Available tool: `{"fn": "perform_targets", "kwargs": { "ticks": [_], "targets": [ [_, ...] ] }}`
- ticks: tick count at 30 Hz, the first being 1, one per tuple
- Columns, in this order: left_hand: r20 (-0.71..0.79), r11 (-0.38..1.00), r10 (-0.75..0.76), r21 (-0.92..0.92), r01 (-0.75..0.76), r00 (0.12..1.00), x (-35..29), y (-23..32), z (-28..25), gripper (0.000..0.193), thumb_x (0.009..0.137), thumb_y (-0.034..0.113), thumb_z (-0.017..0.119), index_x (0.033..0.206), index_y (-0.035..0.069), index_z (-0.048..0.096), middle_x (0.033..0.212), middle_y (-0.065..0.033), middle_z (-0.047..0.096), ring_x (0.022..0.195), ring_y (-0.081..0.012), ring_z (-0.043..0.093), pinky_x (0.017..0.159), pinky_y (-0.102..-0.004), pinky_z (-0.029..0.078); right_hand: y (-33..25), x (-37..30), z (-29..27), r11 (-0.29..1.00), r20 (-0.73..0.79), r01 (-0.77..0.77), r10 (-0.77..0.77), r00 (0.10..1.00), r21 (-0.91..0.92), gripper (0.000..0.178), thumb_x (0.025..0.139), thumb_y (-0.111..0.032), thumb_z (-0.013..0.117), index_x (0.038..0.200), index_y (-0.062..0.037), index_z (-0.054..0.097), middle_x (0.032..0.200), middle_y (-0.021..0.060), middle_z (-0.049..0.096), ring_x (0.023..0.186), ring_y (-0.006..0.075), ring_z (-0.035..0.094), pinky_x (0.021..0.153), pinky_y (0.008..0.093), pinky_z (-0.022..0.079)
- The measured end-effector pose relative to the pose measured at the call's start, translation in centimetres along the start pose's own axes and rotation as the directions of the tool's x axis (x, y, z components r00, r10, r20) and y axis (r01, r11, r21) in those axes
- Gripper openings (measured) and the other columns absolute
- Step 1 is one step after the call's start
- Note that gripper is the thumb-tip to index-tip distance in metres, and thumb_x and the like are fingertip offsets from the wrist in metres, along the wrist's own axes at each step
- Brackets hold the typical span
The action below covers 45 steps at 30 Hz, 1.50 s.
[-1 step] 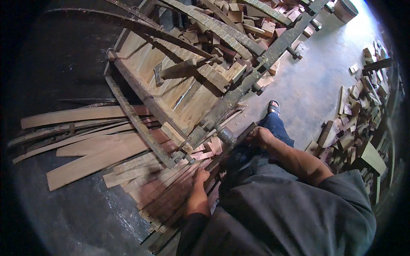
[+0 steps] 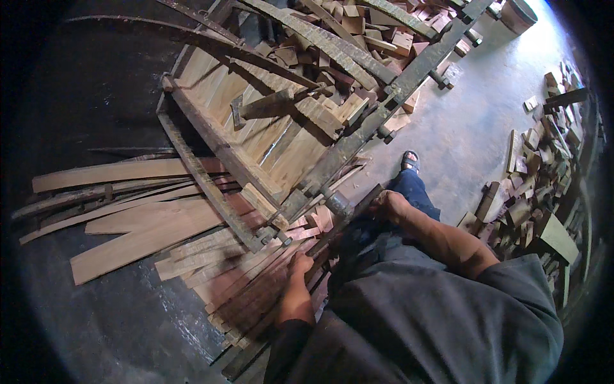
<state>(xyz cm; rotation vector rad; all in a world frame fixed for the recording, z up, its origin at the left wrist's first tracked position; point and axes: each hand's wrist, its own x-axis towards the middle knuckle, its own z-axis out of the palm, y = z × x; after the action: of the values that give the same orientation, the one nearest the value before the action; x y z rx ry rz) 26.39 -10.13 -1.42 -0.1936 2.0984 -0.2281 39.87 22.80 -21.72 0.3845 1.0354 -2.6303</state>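
Fingers of the right hand curl closed around the upper end of a long dark narrow bar; those of the left hand bunch at its lower stretch, though shadow hides whether they grip it. The bar slants just beside a thick grey metal cylinder. Two-handed holding seems the step; moving the bar would call for clearance there.

Grey floor, probably concrete, darkens leftward.

Open floor separates the metal frame from the right-hand wood pile, but bolts jut over it.
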Motion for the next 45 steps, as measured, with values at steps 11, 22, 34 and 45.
{"fn": "perform_targets", "kwargs": {
  "ticks": [11,22,34,45],
  "targets": [
    [-0.059,0.992,-0.076,0.093,0.081,0.995,-3.0,-0.2,-0.9,0.048,0.082,0.023,0.057,0.126,0.005,0.063,0.136,-0.0229,0.057,0.126,-0.0400,0.055,0.105,-0.0453,0.044,-3.6,1.3,4.4,0.702,-0.174,-0.148,0.365,0.915,0.697,0.026,0.087,-0.016,0.055,0.108,-0.0033,0.063,0.104,0.0163,0.062,0.102,0.0333,0.058,0.092,0.0444,0.048],
    [-0.033,0.993,0.111,0.036,-0.110,0.993,-1.3,-3.2,-0.1,0.056,0.082,0.025,0.062,0.136,0.011,0.057,0.134,-0.0208,0.059,0.123,-0.0394,0.057,0.105,-0.0462,0.043,-8.7,1.0,14.6,0.660,-0.258,-0.082,0.402,0.879,0.747,0.029,0.093,-0.026,0.053,0.114,-0.0065,0.058,0.104,0.0151,0.061,0.095,0.0340,0.057,0.082,0.0472,0.046],
    [-0.012,0.756,0.651,-0.082,-0.649,0.759,6.0,-7.9,5.6,0.051,0.080,0.040,0.072,0.116,0.005,0.068,0.116,-0.0228,0.068,0.109,-0.0388,0.065,0.092,-0.0494,0.049,-1.9,-1.6,13.3,0.759,-0.551,0.106,0.361,0.753,0.642,0.035,0.081,-0.016,0.063,0.108,0.0075,0.063,0.099,0.0192,0.065,0.092,0.0352,0.061,0.082,0.0465,0.051],
    [0.169,0.821,0.563,0.001,-0.571,0.809,1.6,14.0,-1.8,0.057,0.090,0.033,0.067,0.137,0.006,0.052,0.133,-0.0242,0.059,0.125,-0.0414,0.055,0.105,-0.0468,0.043,-14.7,-6.6,3.9,0.883,-0.736,0.266,0.121,0.666,0.386,0.021,0.084,-0.018,0.062,0.098,-0.0029,0.062,0.086,0.0084,0.064,0.076,0.0250,0.061,0.070,0.0359,0.048]
  ]
}}
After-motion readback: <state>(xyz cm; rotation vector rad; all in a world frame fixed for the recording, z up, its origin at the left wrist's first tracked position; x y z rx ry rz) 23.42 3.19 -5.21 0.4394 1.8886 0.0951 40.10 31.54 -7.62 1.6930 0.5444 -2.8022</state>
